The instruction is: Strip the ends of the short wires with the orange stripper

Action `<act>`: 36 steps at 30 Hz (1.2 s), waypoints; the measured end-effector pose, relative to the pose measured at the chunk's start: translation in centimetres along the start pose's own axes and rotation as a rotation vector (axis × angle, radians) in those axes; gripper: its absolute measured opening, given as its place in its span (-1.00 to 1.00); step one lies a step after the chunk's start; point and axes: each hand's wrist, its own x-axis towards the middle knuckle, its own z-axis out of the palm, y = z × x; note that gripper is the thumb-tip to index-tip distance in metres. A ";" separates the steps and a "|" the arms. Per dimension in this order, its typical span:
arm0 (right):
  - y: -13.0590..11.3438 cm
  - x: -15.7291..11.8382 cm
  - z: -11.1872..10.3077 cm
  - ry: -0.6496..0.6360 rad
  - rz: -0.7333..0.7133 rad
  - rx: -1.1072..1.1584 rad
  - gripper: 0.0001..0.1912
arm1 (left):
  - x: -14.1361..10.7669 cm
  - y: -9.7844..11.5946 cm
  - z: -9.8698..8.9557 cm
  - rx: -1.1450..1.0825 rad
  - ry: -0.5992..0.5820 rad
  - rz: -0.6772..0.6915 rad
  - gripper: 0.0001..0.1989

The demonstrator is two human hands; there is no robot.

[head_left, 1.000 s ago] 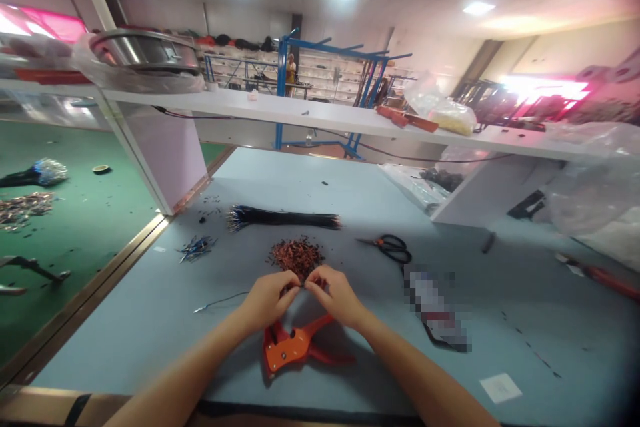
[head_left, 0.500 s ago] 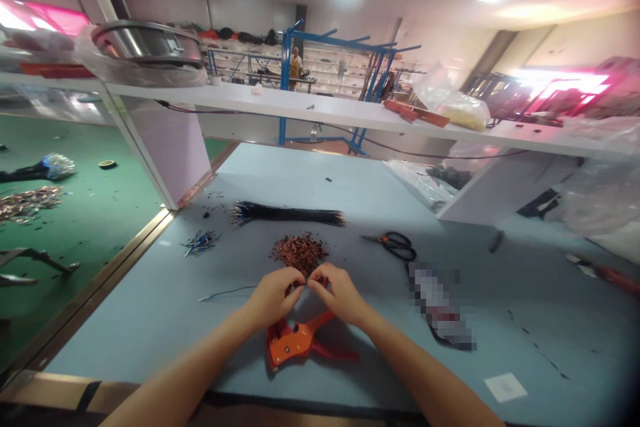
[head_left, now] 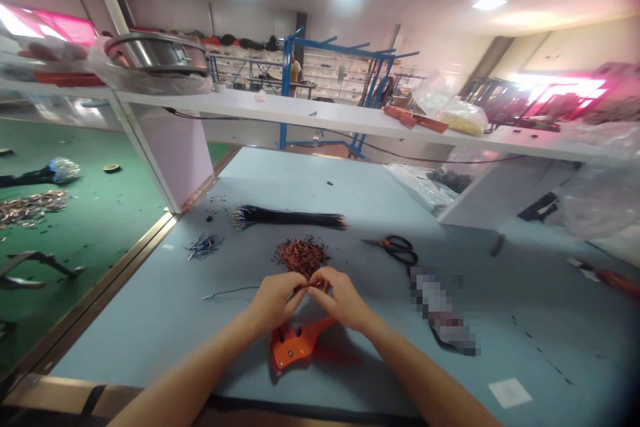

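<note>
My left hand [head_left: 279, 298] is closed on a thin dark wire [head_left: 233, 291], whose tip sticks out to the left over the blue-grey table. Fingertip to fingertip with it, my right hand [head_left: 340, 297] pinches something too small to make out. Just beyond my fingers lies a pile of small copper-brown pieces [head_left: 302, 255]. An orange hand tool [head_left: 295, 348] rests below my hands. Farther back is a bundle of black wires [head_left: 290, 216].
Black-handled scissors [head_left: 397, 248] lie to the right, near a pixelated object [head_left: 443, 307]. Short blue wires [head_left: 204, 247] are at the left. A white shelf [head_left: 300, 110] crosses behind, bearing a metal bowl [head_left: 160, 55]. A person [head_left: 296, 73] is far off.
The view has shifted slightly, moving the scene a little down. Both my hands stay together in nearly the same pose, fingertips touching.
</note>
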 end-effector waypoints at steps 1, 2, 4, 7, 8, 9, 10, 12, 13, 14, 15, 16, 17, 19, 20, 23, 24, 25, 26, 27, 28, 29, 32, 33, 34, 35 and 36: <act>0.0 0.0 -0.1 -0.005 0.004 -0.011 -0.91 | 0.0 0.0 0.0 0.004 0.003 0.003 -0.79; -0.1 0.1 -0.1 -0.009 0.004 -0.027 -0.90 | 0.0 0.1 0.0 0.011 0.005 0.007 -0.78; -0.1 0.1 -0.2 -0.009 -0.007 -0.066 -0.88 | -0.1 0.2 0.0 0.028 0.008 0.011 -0.77; -0.2 0.1 -0.3 -0.001 -0.015 -0.099 -0.87 | -0.2 0.4 0.1 0.034 0.026 0.012 -0.79; -0.3 0.0 -0.4 -0.002 -0.010 -0.094 -0.86 | -0.2 0.4 0.2 0.036 0.029 0.018 -0.80; -0.4 -0.1 -0.5 -0.001 0.006 -0.082 -0.85 | -0.2 0.4 0.2 0.041 0.030 0.025 -0.81; -0.5 -0.3 -0.5 0.005 0.026 -0.066 -0.85 | -0.2 0.3 0.1 0.050 0.033 0.030 -0.81; -0.8 -1.0 -0.8 0.019 0.068 -0.033 -0.87 | -0.1 -0.1 -0.1 0.070 0.060 0.021 -0.83; -1.0 -1.6 -0.9 0.012 0.080 -0.027 -0.83 | 0.0 -0.4 -0.3 0.070 0.097 0.003 -0.84; -1.2 -2.3 -1.0 -0.016 0.079 -0.036 -0.74 | 0.1 -0.7 -0.5 0.061 0.147 -0.020 -0.84; -1.4 -3.1 -1.1 -0.064 0.069 -0.061 -0.61 | 0.3 -1.1 -0.7 0.043 0.206 -0.047 -0.85; -1.6 -4.0 -1.1 -0.132 0.056 -0.100 -0.48 | 0.4 -1.6 -0.9 0.019 0.269 -0.075 -0.85; -1.7 -5.0 -1.0 -0.207 0.044 -0.150 -0.35 | 0.6 -2.0 -1.0 -0.006 0.329 -0.103 -0.85; -1.8 -6.7 -0.4 -0.328 0.017 -0.249 -0.14 | 0.8 -2.6 -1.1 -0.044 0.420 -0.141 -0.86; -1.7 -7.3 0.0 -0.359 0.001 -0.289 -0.10 | 0.9 -2.8 -1.0 -0.056 0.445 -0.151 -0.86; -1.1 -8.3 1.5 -0.329 -0.027 -0.380 -0.24 | 1.1 -3.1 -0.8 -0.073 0.474 -0.155 -0.87; -0.8 -8.2 1.9 -0.299 -0.027 -0.408 -0.31 | 1.1 -3.1 -0.7 -0.071 0.476 -0.152 -0.87; -0.5 -8.1 2.4 -0.273 -0.024 -0.437 -0.37 | 1.1 -3.1 -0.7 -0.066 0.478 -0.147 -0.87; -0.3 -7.9 2.6 -0.254 -0.024 -0.465 -0.41 | 1.1 -3.1 -0.7 -0.059 0.483 -0.141 -0.87; -0.2 -7.6 2.8 -0.245 -0.026 -0.487 -0.44 | 1.1 -3.2 -0.8 -0.051 0.491 -0.135 -0.87; -0.1 -7.3 2.8 -0.242 -0.030 -0.502 -0.46 | 1.2 -3.3 -0.9 -0.041 0.506 -0.129 -0.87; -0.1 -7.0 2.7 -0.243 -0.031 -0.503 -0.48 | 1.2 -3.5 -1.1 -0.030 0.525 -0.127 -0.87; -0.4 -6.2 1.4 -0.217 -0.001 -0.378 -0.60 | 1.3 -4.2 -1.9 -0.007 0.603 -0.132 -0.86; -0.5 -5.9 0.8 -0.195 0.028 -0.282 -0.63 | 1.4 -4.5 -2.2 -0.005 0.630 -0.140 -0.86; -0.7 -5.6 0.2 -0.172 0.064 -0.161 -0.65 | 1.4 -4.8 -2.4 -0.007 0.654 -0.150 -0.85; -0.8 -5.2 -0.3 -0.149 0.103 -0.019 -0.67 | 1.5 -5.1 -2.6 -0.013 0.676 -0.165 -0.85; -0.9 -4.7 -0.8 -0.125 0.146 0.139 -0.69 | 1.6 -5.4 -2.7 -0.024 0.694 -0.185 -0.85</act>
